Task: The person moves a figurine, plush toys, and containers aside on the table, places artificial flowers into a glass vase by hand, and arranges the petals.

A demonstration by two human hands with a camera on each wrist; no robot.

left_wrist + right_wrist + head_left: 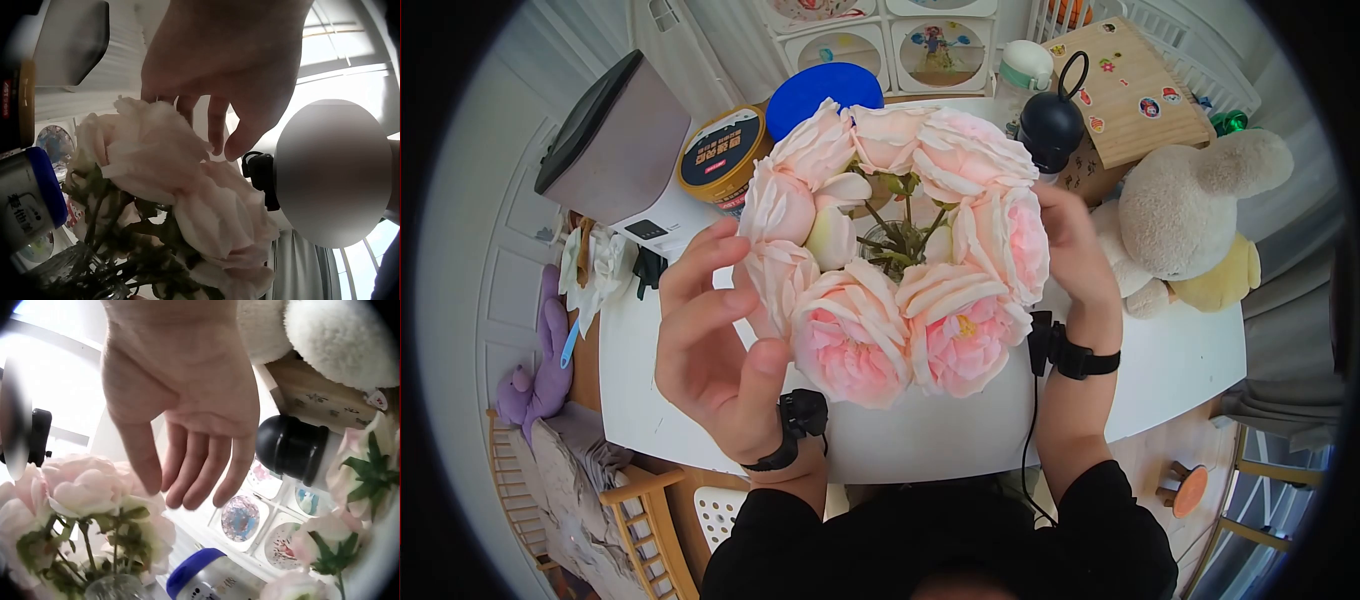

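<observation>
Two black sleeves (775, 530) are nearest us, with a black strap (1090, 358) round the right wrist. Past them, our left hand (715, 350) has its fingers wide and a bit bent beside some pink roses (875, 290); we can't tell if they touch the petals. Our right hand (181, 412) is on the other side, its fingers loose and holding nothing. The roses make a ring over the white counter (1170, 350), with green stems in the middle and clear glass (115, 589) below. Farther back we see a gold-rimmed tub (722, 150), a blue lid (820, 95), a black-topped bottle (1050, 125) and a fluffy toy (1180, 210). Behind stand white drawers (890, 50).
</observation>
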